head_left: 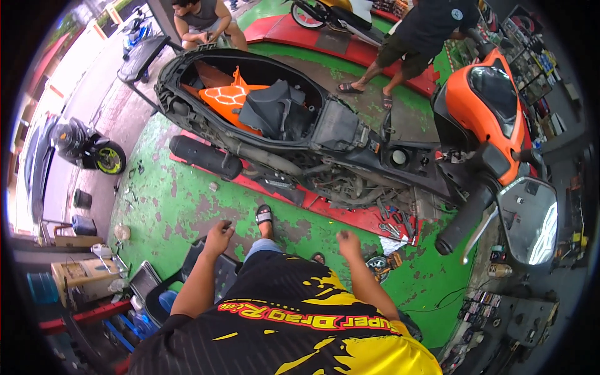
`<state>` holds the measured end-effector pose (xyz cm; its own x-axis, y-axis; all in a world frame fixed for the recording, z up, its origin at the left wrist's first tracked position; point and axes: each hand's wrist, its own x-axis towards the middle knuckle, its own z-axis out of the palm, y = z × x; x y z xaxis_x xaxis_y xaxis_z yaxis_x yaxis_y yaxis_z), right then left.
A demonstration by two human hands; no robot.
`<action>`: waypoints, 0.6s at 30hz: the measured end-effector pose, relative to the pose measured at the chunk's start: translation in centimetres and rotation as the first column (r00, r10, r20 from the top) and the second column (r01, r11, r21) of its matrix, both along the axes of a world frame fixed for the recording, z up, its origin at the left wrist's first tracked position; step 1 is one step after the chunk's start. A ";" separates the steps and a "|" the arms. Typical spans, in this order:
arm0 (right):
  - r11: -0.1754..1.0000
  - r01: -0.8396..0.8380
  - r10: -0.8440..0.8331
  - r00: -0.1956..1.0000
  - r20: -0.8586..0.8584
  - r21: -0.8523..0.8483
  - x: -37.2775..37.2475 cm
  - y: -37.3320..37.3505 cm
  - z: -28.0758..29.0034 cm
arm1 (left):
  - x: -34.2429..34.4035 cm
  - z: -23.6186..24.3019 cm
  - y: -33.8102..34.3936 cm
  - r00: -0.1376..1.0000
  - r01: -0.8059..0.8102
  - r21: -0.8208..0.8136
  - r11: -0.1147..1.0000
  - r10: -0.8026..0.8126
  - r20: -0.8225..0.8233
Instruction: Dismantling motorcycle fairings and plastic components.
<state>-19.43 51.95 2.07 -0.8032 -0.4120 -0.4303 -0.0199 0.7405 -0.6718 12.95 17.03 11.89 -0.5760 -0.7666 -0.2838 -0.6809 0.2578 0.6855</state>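
Observation:
My left hand [220,236] hangs empty above a black chair [228,275], fingers loosely bent and apart. My right hand [347,242] is over the green floor [312,231], blurred, its finger shape unclear. Neither touches the partly stripped scooter [294,169] ahead. Its open seat well holds an orange panel [222,97] and dark grey parts [275,109]; an orange front cowl [465,112] and mirror [526,222] are at the right. Several tools [394,228] lie at the edge of its red platform [406,236].
One person [200,25] sits behind the scooter; another [412,44] stands to the right. A second scooter [319,15] is on a platform behind, a motorbike [87,147] at left. A water jug [40,290] is lower left, shelving [531,75] right, cluttered benches [500,319] lower right.

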 end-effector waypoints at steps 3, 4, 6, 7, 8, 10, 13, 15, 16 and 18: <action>0.923 0.124 -0.107 0.992 0.067 -0.365 -3.7 -10.6 4.9 | -3.1 0.2 -6.3 0.996 0.040 0.020 0.999 -0.038 -0.080; 0.874 0.239 -0.146 0.959 0.241 -0.423 -4.9 -14.0 6.9 | -3.7 0.9 -8.3 0.993 0.059 -0.009 0.998 -0.059 -0.107; 0.707 0.516 -0.198 0.801 0.565 -0.484 -6.5 -20.2 10.5 | -4.4 2.2 -11.8 0.991 0.037 0.038 0.999 -0.032 -0.128; 0.673 0.591 -0.225 0.737 0.637 -0.446 -7.1 -22.8 12.1 | -4.4 2.9 -13.3 0.991 0.059 0.042 0.997 -0.053 -0.123; 0.633 0.661 -0.247 0.665 0.704 -0.402 -7.8 -25.0 13.1 | -4.2 3.5 -14.7 0.991 0.031 0.043 0.999 -0.025 -0.130; 0.568 0.761 -0.339 0.565 0.752 -0.315 -9.0 -27.8 12.7 | -3.5 3.5 -17.6 0.990 0.048 -0.009 0.999 -0.048 -0.132; 0.461 0.866 -0.447 0.416 0.792 -0.194 -9.3 -29.9 12.5 | -1.8 3.6 -20.3 0.997 0.008 0.035 0.999 -0.006 -0.080; 0.436 0.872 -0.346 0.392 0.852 -0.224 -9.2 -29.8 12.6 | -1.1 2.9 -21.5 0.998 0.009 0.080 0.997 -0.004 -0.065; 0.417 0.883 -0.360 0.380 0.852 -0.216 -9.2 -29.7 12.7 | -1.3 2.9 -22.1 0.998 -0.013 0.115 0.993 0.020 -0.056; 0.445 0.876 -0.376 0.372 0.849 -0.186 -9.5 -29.5 13.0 | -1.7 2.8 -22.7 0.999 0.025 0.126 0.992 -0.022 -0.023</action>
